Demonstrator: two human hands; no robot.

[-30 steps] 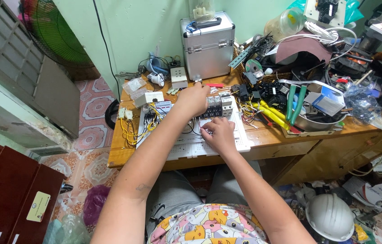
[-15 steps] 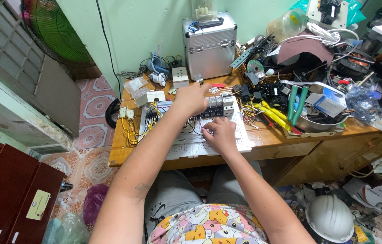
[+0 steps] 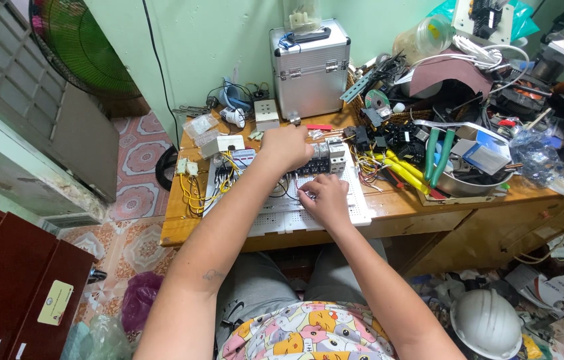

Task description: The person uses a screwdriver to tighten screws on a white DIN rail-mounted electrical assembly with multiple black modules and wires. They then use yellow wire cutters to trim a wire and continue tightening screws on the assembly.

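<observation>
Wiring a row of grey breakers (image 3: 322,159) on a white perforated board (image 3: 355,207), near the middle of the wooden desk (image 3: 415,203).

About 4 breakers already stand in the row, with black and coloured wires attached; I judge the work partly done, since yellow wires (image 3: 195,190) at the left lie loose. Left hand (image 3: 287,148) is curled over the left end of the row, whether it grips I cannot tell. Right hand (image 3: 325,198) pinches a thin wire just near the breakers. Farther off stand a metal case (image 3: 312,70) and, at the right, green-handled pliers (image 3: 438,150).
</observation>
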